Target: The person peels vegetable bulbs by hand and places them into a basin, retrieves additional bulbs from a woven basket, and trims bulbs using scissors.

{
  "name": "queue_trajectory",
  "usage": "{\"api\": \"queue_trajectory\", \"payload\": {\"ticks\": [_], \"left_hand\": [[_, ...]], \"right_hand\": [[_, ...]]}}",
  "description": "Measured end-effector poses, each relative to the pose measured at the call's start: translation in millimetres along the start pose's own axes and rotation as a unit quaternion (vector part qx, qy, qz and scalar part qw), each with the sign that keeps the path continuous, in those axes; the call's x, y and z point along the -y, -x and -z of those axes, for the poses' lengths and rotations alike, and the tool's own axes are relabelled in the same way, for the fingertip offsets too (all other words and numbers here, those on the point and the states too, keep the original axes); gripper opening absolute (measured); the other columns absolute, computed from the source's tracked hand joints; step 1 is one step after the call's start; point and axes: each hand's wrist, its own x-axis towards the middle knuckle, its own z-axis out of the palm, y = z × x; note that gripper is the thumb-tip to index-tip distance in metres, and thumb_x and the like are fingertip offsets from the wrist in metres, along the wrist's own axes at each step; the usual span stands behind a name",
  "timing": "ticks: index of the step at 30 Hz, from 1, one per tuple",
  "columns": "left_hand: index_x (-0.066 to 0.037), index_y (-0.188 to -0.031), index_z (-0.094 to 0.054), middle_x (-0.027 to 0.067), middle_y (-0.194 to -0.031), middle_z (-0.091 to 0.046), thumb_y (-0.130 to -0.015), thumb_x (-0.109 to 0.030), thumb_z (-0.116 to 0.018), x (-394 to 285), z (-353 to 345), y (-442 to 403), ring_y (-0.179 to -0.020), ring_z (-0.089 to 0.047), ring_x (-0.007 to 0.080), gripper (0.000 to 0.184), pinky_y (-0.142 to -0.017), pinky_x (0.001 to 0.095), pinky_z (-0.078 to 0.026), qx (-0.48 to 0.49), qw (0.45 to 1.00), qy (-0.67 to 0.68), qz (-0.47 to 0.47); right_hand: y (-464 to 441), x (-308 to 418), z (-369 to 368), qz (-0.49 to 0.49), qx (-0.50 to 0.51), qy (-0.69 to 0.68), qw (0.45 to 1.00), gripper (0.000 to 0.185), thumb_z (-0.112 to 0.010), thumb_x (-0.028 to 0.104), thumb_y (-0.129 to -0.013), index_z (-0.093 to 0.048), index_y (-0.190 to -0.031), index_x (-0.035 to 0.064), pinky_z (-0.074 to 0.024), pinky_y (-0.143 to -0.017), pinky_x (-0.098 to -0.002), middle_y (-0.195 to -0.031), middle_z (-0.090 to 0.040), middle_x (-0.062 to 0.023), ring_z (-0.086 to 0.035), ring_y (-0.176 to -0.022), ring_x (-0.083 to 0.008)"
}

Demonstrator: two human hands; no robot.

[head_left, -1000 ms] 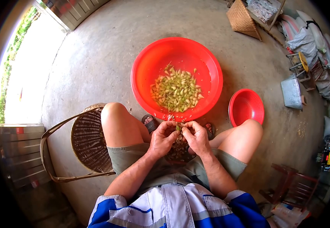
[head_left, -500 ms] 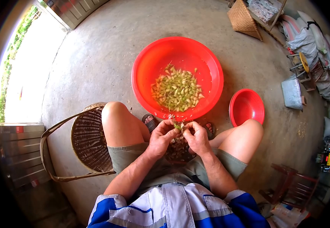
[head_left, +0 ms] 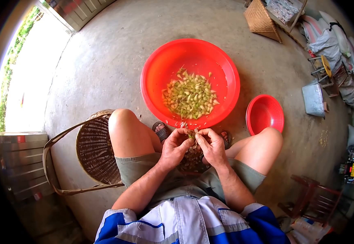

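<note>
Just in front of the near rim of a large red basin (head_left: pixel 152 97), my two hands meet between the knees. My left hand (head_left: pixel 173 149) pinches a small green bulb (head_left: pixel 191 136) between thumb and fingers. My right hand (head_left: pixel 212 147) is closed at the bulb's right side, its fingertips on a bit of papery husk. Many pale green and cream bulbs (head_left: pixel 189 97) lie heaped in the basin. Below the hands, dry peelings (head_left: pixel 191 160) are piled on the floor between the feet.
A wicker basket (head_left: pixel 97 150) with a long handle stands by the left knee. Near the right knee is a small red colander (head_left: pixel 264 116). Farther right are a metal bucket (head_left: pixel 313 99), sacks (head_left: pixel 327 44) and a wooden chair (head_left: pixel 313 199). A woven hat-like basket (head_left: pixel 262 20) lies at the top right.
My right fingers have shifted slightly over the bulb's tip, and my hands have turned the bulb a little. The green part shows less than half a second ago.
</note>
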Motion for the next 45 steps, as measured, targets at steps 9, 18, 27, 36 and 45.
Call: {"api": "queue_trajectory", "payload": {"ticks": [9,18,27,36,45], "left_hand": [[-0.004,-0.105,-0.057,0.0065,-0.097,-0.066,-0.097,-0.008,-0.054,-4.7,5.1,-0.2,-0.082,-0.066,0.0148,0.01,-0.075,0.0268,-0.054,-0.012,0.99,0.127,0.06],[-0.003,-0.116,-0.055,0.0098,-0.102,-0.066,-0.098,-0.01,-0.049,-13.8,7.0,-1.5,-0.09,-0.066,0.0187,0.019,-0.078,0.0305,-0.055,-0.001,0.97,0.218,0.103],[-0.001,-0.114,-0.055,0.0112,-0.106,-0.064,-0.096,-0.003,-0.051,-7.1,11.1,-3.2,-0.09,-0.067,0.0209,0.018,-0.083,0.0313,-0.055,-0.028,0.974,0.199,0.104],[-0.002,-0.113,-0.056,0.009,-0.101,-0.066,-0.096,-0.006,-0.054,-6.6,6.7,-3.6,-0.084,-0.066,0.0171,0.018,-0.074,0.0281,-0.055,-0.032,0.986,0.115,0.117],[-0.002,-0.119,-0.057,0.0033,-0.099,-0.065,-0.094,-0.012,-0.061,-11.3,4.7,-2.1,-0.08,-0.061,0.0088,0.027,-0.069,0.0221,-0.049,-0.019,0.992,0.023,0.126]], "right_hand": [[2.6,-9.9,-8.4,0.074,-0.067,0.101,0.99,0.006,-0.059,0.002,-0.091,-0.054,-0.088,0.0007,-0.0413,-0.05,-0.0239,-0.066,-0.056,0.0008,-0.049,-0.056,-0.0057],[2.0,-9.5,-4.1,0.036,-0.037,0.121,0.991,0.009,-0.059,-0.005,-0.087,-0.059,-0.095,-0.0019,-0.0515,-0.069,-0.0284,-0.086,-0.065,-0.0088,-0.064,-0.077,-0.0149],[1.0,8.3,-2.3,0.122,-0.02,0.13,0.984,0.007,-0.061,-0.004,-0.086,-0.06,-0.092,-0.0021,-0.0504,-0.065,-0.0272,-0.089,-0.062,-0.0106,-0.062,-0.073,-0.0172],[1.3,-1.8,-0.5,0.1,-0.014,0.098,0.99,0.007,-0.064,-0.002,-0.086,-0.057,-0.087,-0.0002,-0.0464,-0.058,-0.0231,-0.08,-0.058,-0.0038,-0.055,-0.067,-0.0074],[1.7,9.1,-4.2,0.137,-0.005,0.152,0.979,0.014,-0.063,-0.003,-0.079,-0.05,-0.081,0.0013,-0.0467,-0.059,-0.0363,-0.077,-0.054,-0.0118,-0.057,-0.068,-0.0277]]}}
